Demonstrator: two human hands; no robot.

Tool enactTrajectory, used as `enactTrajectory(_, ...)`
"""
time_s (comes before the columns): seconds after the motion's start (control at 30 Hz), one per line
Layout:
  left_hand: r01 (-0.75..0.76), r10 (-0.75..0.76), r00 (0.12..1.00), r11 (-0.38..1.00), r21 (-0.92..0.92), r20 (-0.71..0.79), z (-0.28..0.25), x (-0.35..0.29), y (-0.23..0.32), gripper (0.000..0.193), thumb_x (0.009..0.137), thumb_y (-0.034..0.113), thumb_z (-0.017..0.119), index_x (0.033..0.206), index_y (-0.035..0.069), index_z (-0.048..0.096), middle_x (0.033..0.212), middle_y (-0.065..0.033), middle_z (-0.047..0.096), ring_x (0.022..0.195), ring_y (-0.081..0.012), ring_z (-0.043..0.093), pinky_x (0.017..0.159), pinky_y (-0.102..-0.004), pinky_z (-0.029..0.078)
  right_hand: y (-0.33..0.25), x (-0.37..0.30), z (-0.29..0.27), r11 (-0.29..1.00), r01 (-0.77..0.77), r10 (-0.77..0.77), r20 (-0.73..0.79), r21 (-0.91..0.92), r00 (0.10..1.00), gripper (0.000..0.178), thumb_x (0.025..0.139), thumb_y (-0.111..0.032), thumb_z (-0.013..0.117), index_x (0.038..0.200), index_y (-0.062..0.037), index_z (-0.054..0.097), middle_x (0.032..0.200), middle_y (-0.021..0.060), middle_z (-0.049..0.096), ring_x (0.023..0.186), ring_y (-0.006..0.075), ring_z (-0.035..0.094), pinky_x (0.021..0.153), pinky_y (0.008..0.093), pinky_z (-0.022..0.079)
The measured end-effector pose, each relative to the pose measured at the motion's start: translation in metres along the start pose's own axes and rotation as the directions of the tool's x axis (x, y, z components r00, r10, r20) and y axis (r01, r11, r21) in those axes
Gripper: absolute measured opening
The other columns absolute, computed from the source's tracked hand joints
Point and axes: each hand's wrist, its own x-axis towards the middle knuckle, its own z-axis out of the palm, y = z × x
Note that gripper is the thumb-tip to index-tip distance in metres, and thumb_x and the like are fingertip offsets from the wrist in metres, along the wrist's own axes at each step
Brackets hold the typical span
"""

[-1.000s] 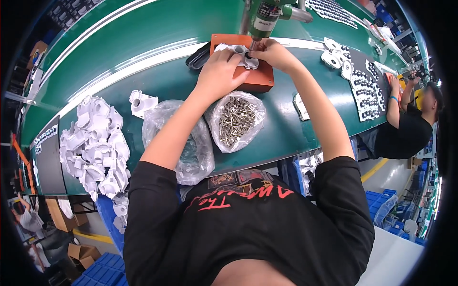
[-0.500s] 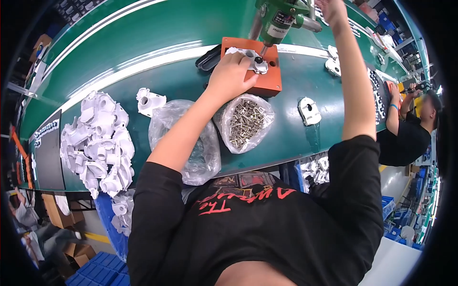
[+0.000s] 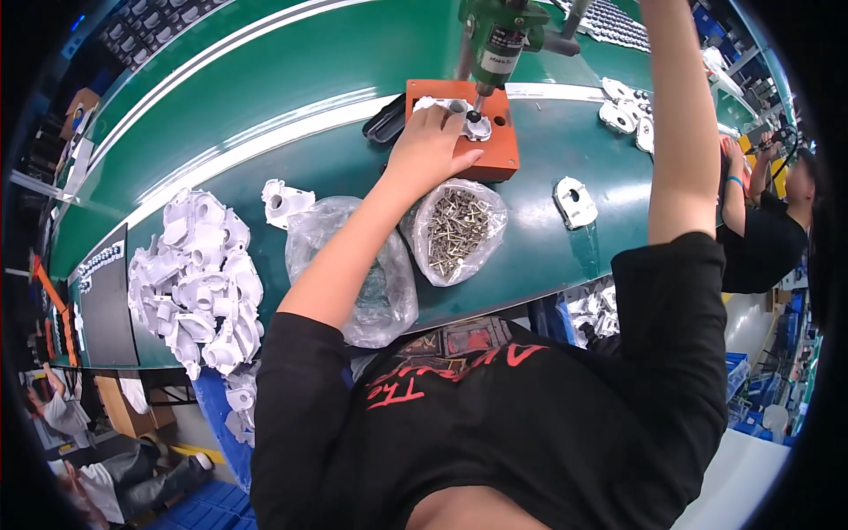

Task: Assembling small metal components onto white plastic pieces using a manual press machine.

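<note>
My left hand holds white plastic housing on orange block, fingers curved over its left end. Green press stands above, rod at housing's black round piece. Right forearm raised; hand beyond frame, can't tell its state. Bag of screws sits on table, near block.

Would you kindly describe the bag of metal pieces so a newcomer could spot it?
On the green workbench, find the orange block under the press. The bag of metal pieces sits open on its near side. Unlike the crumpled bag to its left, it shows slim silvery pieces.
</note>
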Motion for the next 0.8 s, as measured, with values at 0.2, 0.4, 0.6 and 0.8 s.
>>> enactTrajectory(0.2,-0.026,0.026,1.000,0.999,0.020,-0.011,0.001,0.000,0.000,0.057,0.076,0.040,0.068,0.111,-0.003,0.055,0.109,-0.0205,0.054,0.102,-0.0364,0.051,0.091,-0.0422,0.042,0.021,-0.192,0.079,0.168,0.402,0.710,0.394,-0.900,0.584,0.037,0.077,-0.045,0.064,0.087,-0.0097,0.066,0.058,0.0150,0.059,0.063,0.0311,0.062,0.066,0.0421,0.051)
enactTrajectory(0.4,0.021,-0.021,0.999,1.000,-0.005,0.042,0.000,0.002,0.000,0.057,0.076,0.039,0.068,0.109,-0.005,0.055,0.111,-0.0219,0.054,0.104,-0.0371,0.051,0.093,-0.0429,0.042,0.022,-0.180,0.074,0.543,0.306,0.465,0.583,-0.782,0.666,0.042,0.083,-0.046,0.061,0.099,-0.0074,0.066,0.057,0.0081,0.061,0.048,0.0199,0.059,0.049,0.0312,0.045)
enactTrajectory(0.6,0.021,-0.021,1.000,1.000,-0.006,0.012,-0.001,0.001,0.000,0.057,0.077,0.039,0.067,0.110,-0.005,0.053,0.111,-0.0225,0.055,0.106,-0.0367,0.051,0.093,-0.0429,0.041,0.024,-0.117,0.034,0.976,0.212,-0.205,-0.130,0.046,0.970,0.033,0.091,-0.032,0.049,0.104,-0.0026,0.057,0.075,0.0048,0.057,0.069,0.0113,0.054,0.062,0.0260,0.042)
enactTrajectory(0.8,0.069,-0.094,0.990,0.972,-0.226,-0.101,0.002,0.003,-0.005,0.050,0.075,0.035,0.070,0.100,-0.004,0.051,0.098,-0.0217,0.056,0.095,-0.0379,0.055,0.082,-0.0447,0.045,0.097,-0.065,-0.004,0.924,-0.149,0.017,-0.354,-0.351,0.935,0.040,0.089,-0.029,0.057,0.122,-0.0075,0.051,0.100,0.0055,0.059,0.072,0.0145,0.048,0.063,0.0236,0.040)
